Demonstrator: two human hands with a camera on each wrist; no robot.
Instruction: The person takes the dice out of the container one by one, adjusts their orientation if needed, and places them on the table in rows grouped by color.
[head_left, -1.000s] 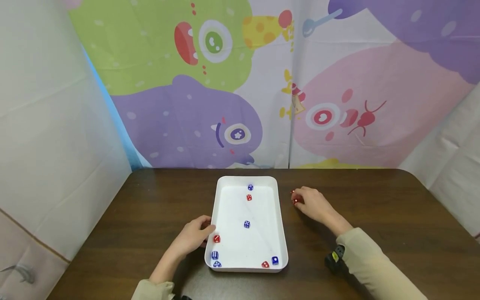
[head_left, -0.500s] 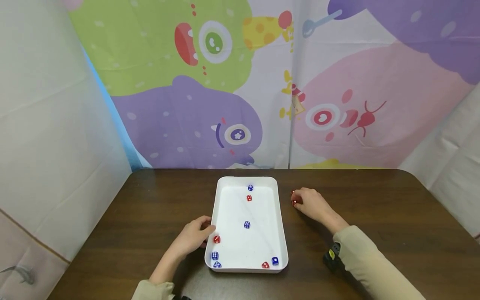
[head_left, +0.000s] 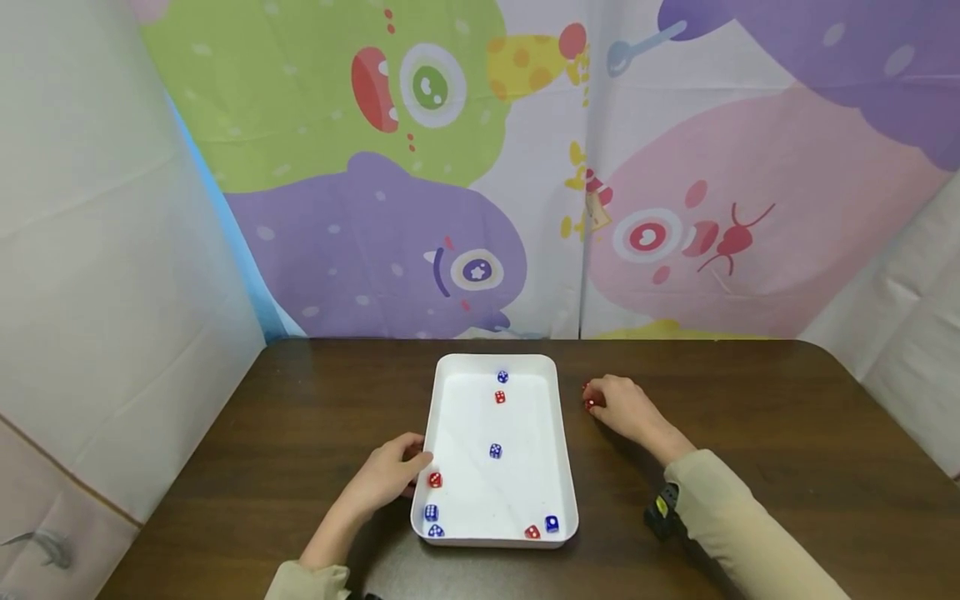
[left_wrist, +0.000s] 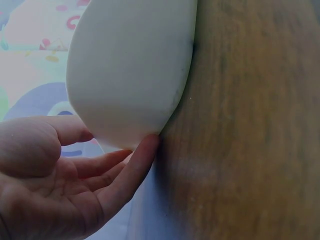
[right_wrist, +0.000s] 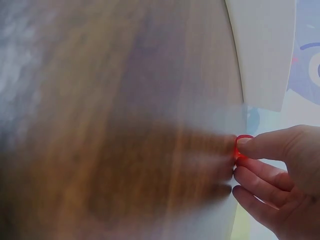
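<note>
A white rectangular tray (head_left: 525,475) lies on the brown table, with red and blue dice scattered inside. My left hand (head_left: 386,471) holds the tray's left side, thumb at the rim and the other fingers low against the outer wall, as the left wrist view shows. To the right of the tray, my right hand (head_left: 626,408) pinches a red die (head_left: 589,405) down at the tabletop. In the right wrist view the thumb lies over that die (right_wrist: 244,144), and the other fingertips rest on the wood. A second red die (head_left: 586,385) peeks out just beyond the fingers, mostly hidden.
Inside the tray, a blue die (head_left: 502,377) and a red die (head_left: 500,397) lie near the far end, another blue die (head_left: 496,451) mid-tray, and several more along the near edge and left side. A cartoon-printed curtain (head_left: 450,183) hangs behind the table (head_left: 712,383).
The right forearm has shifted slightly to the left, and the red die in the right fingers has moved a touch nearer. The left hand and the tray stay as they were.
</note>
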